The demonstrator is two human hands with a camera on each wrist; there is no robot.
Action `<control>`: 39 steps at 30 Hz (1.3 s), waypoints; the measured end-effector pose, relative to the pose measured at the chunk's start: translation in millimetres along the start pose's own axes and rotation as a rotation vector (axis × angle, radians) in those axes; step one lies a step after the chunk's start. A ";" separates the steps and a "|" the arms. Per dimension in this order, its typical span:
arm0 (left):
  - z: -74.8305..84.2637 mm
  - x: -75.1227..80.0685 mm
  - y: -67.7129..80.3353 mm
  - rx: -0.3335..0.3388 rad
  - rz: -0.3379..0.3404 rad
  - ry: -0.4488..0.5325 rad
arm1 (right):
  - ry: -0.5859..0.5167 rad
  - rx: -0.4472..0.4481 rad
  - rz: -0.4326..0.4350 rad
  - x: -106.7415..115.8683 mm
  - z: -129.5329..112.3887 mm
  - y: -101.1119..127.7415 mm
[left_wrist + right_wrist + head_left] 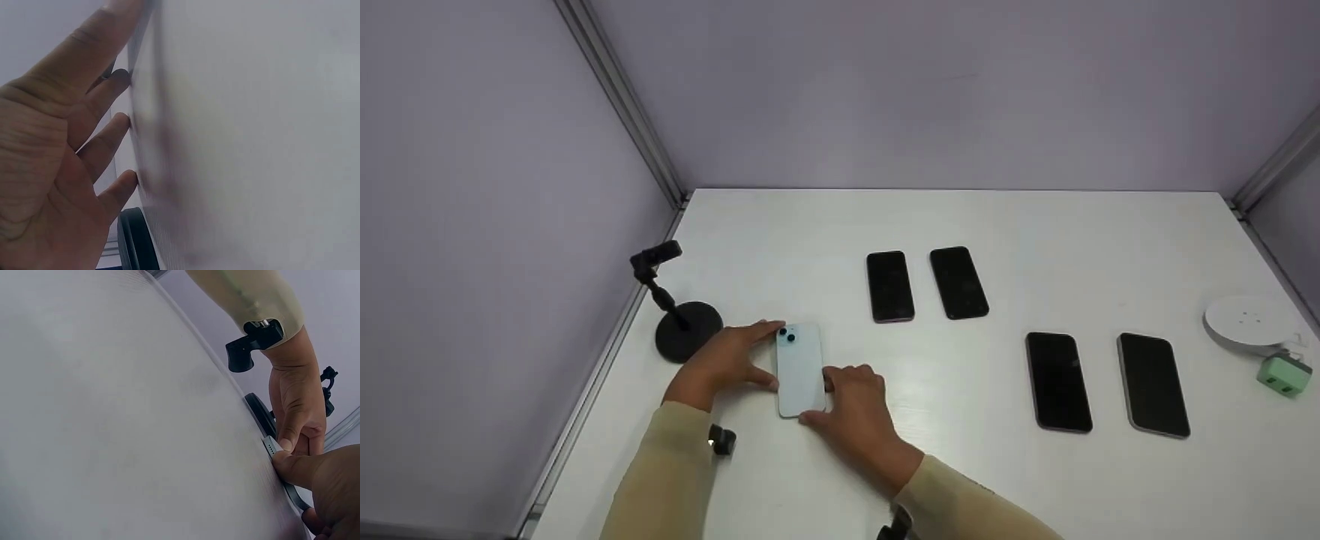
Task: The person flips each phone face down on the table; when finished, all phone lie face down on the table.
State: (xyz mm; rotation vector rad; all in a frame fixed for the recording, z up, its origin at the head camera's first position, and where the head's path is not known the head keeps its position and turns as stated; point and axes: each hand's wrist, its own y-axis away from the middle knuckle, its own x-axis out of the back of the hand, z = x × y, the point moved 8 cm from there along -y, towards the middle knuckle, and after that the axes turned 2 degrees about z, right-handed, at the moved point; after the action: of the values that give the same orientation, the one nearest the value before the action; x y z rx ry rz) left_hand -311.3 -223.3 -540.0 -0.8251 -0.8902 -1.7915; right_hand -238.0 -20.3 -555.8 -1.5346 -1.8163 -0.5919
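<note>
A light blue smartphone (pixel 801 375) lies back side up, its twin camera lenses at the top left corner. My left hand (pixel 729 358) lies along its left side, the forefinger at the top corner and the thumb lower on that edge. In the left wrist view the fingers of that left hand (pixel 84 124) are fairly straight and spread, tips down at the table. My right hand (pixel 859 412) grips the lower right corner, thumb at the bottom edge and curled fingers at the right side. The right wrist view shows the phone's bottom edge (pixel 271 448) beside the right thumb.
A black stand with a round base (pixel 688 332) is just left of my left hand. Two dark-screened phones, one (pixel 890 287) beside the other (pixel 959 283), lie farther back. Two more phones (pixel 1059 382) (pixel 1153 385) lie right. A white round power strip (pixel 1245 320) and green adapter (pixel 1284 375) sit far right.
</note>
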 end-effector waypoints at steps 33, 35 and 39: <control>12.7 5.2 3.2 0.055 -0.069 -0.098 | 0.056 0.043 0.028 -8.8 -4.4 1.7; 13.9 5.9 2.7 0.051 -0.070 -0.115 | 0.057 0.040 0.027 -9.1 -4.7 1.5; 15.3 5.8 -0.1 0.045 -0.077 -0.122 | 0.057 0.032 0.005 -8.7 -5.2 1.8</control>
State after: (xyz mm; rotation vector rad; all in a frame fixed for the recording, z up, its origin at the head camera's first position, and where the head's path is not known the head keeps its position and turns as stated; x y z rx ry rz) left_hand -311.0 -212.9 -527.4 -0.8896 -1.0508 -1.7951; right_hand -234.5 -29.5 -558.9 -1.4857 -1.7701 -0.5954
